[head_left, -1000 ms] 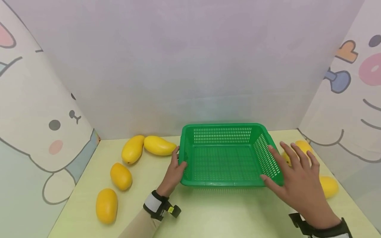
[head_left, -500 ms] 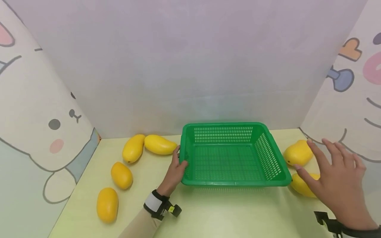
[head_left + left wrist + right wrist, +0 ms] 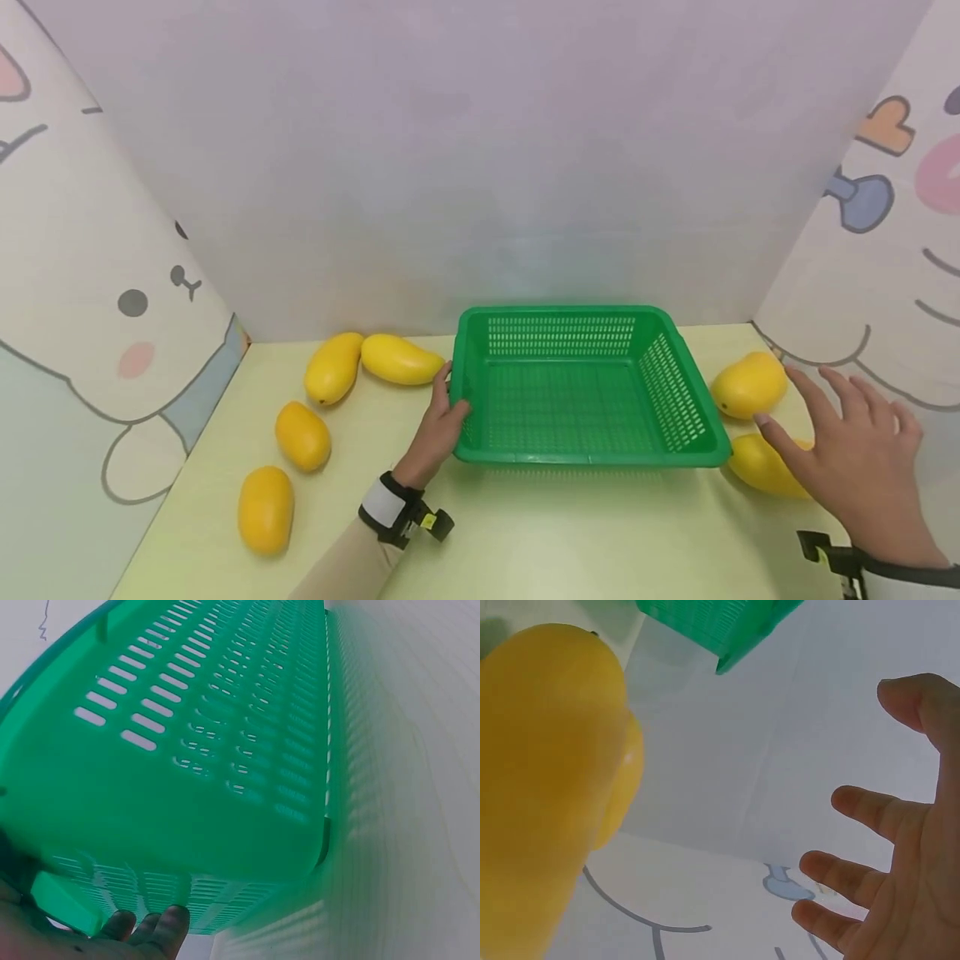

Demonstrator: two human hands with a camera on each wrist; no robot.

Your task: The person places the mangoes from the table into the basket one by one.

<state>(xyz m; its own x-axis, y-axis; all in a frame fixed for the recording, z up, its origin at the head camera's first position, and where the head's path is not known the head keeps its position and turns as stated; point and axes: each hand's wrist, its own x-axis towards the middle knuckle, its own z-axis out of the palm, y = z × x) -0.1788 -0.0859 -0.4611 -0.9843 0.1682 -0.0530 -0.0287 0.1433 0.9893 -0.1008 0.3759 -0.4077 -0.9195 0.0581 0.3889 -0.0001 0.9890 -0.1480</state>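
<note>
A green plastic basket [image 3: 570, 458] with slotted walls stands on the table, nothing inside it. My left hand [image 3: 435, 429] grips its left rim, thumb over the edge and fingers against the outer wall; in the left wrist view those fingers [image 3: 169, 930] show low on the basket's side. To the right, my right hand [image 3: 862, 467] hovers with spread fingers and holds nothing. Below it lies a yellow mango [image 3: 765, 467], partly hidden by the hand. Another mango [image 3: 750, 385] rests just behind, near the basket's right wall. Both mangoes appear close up in the right wrist view.
On the left of the pale table [image 3: 570, 542] lie several more mangoes, among them a mango [image 3: 401, 360] near my left fingers and a mango [image 3: 266, 510] toward the front. A plain back wall [image 3: 480, 167] and cartoon-printed side walls enclose the table.
My right hand has moved right, away from the basket's right rim to above the right-hand mangoes, still with spread fingers. The left hand and basket stay in place.
</note>
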